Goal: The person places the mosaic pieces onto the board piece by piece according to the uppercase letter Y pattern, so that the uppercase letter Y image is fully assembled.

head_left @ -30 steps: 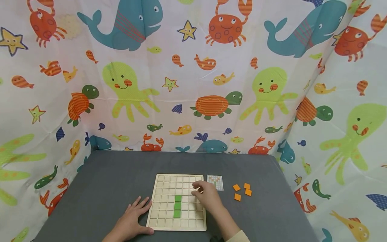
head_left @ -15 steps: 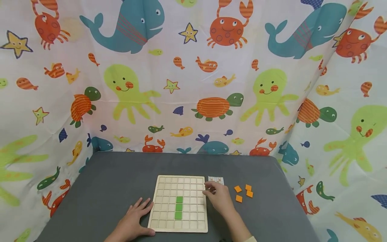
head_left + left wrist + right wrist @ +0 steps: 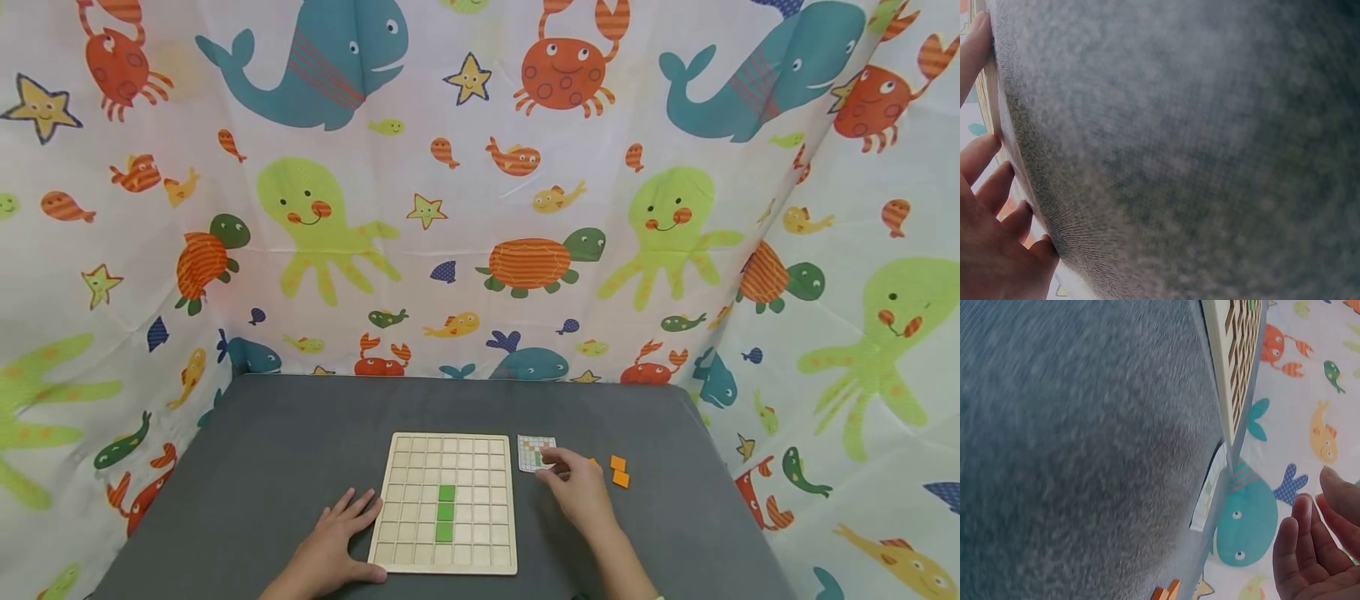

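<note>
A square wooden grid board (image 3: pixel 408 554) lies on the grey table, with a column of green tiles (image 3: pixel 446 512) set in its middle cells. My left hand (image 3: pixel 330 542) rests at the board's left edge, fingers spread and thumb by the near corner. In the left wrist view those fingers (image 3: pixel 1004 181) line up along the board's side. To the right of the board, my right hand (image 3: pixel 581 492) hovers with bent fingers, its fingertips overlapping a small printed card (image 3: pixel 529 454). Nothing shows between thumb and fingers in the right wrist view, where this hand (image 3: pixel 1316 550) hangs above the table.
Loose orange tiles (image 3: pixel 618 463) lie beyond the right hand, which partly hides some of them. A grey cloth (image 3: pixel 300 433) covers the table. Behind and at both sides hangs a white curtain (image 3: pixel 465 192) printed with sea animals.
My right hand has moved right, off the board's right side and past the card's near edge, and now covers some orange tiles. The left hand keeps its place at the board.
</note>
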Tool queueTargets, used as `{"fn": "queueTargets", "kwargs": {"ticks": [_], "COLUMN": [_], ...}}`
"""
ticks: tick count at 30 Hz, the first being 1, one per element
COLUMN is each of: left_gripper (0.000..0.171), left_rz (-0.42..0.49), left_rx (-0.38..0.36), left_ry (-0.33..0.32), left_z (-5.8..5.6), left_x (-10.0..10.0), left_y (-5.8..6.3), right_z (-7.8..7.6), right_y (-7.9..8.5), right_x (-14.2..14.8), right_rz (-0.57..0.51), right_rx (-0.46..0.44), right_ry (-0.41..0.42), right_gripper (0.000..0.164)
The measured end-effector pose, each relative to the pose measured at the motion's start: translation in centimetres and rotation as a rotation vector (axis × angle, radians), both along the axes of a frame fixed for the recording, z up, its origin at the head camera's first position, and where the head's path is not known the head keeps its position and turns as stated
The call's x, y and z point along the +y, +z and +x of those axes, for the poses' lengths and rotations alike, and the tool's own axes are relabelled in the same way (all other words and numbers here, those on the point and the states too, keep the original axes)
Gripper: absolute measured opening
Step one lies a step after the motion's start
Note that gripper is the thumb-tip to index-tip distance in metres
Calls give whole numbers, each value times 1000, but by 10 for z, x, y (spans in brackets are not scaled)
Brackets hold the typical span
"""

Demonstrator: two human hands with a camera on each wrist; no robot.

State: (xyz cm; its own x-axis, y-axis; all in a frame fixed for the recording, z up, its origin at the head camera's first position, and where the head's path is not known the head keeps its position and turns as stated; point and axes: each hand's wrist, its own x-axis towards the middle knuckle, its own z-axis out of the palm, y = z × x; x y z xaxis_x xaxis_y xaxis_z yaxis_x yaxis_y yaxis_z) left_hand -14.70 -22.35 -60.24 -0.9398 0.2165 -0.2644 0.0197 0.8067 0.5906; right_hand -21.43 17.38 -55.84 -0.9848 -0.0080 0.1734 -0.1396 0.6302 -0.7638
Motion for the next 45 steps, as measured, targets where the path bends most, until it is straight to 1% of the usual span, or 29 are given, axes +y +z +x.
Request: {"fn": "queueTargets", "kwargs": {"ticks": [7, 13, 16, 23, 28, 32, 38, 41, 45], "left_gripper": [116, 115, 115, 115, 115, 116, 116, 116, 116], "left_rz": [1, 7, 11, 24, 23, -5, -27, -21, -25], "left_rx": [-7, -2, -1, 2, -1, -10, 1, 5, 8], "left_ry": [-2, -14, -18, -22, -18, -1, 9, 10, 15], "left_z": [-1, 0, 1, 1, 1, 0, -1, 0, 0], "left_x": [1, 1, 1, 1, 0, 0, 1, 1, 1], "left_y": [-2, -3, -3, -2, -2, -2, -2, -1, -2], "right_z": [-1, -2, -1, 2, 2, 1, -7, -9, -13], "right_y": [3, 4, 5, 5, 3, 2, -2, -6, -12], "right_x": [10, 21, 29, 49, 62, 71, 87, 98, 113], "right_rz": [35, 25, 27, 27, 47, 62, 119, 143, 172], "right_rx": [-36, -71, -66, -19, -45, -71, -83, -111, -215], "right_ry": [-66, -82, -97, -119, -148, -149, -136, -140, -123], "right_gripper": [30, 32, 31, 28, 28, 30, 36, 39, 43]}}
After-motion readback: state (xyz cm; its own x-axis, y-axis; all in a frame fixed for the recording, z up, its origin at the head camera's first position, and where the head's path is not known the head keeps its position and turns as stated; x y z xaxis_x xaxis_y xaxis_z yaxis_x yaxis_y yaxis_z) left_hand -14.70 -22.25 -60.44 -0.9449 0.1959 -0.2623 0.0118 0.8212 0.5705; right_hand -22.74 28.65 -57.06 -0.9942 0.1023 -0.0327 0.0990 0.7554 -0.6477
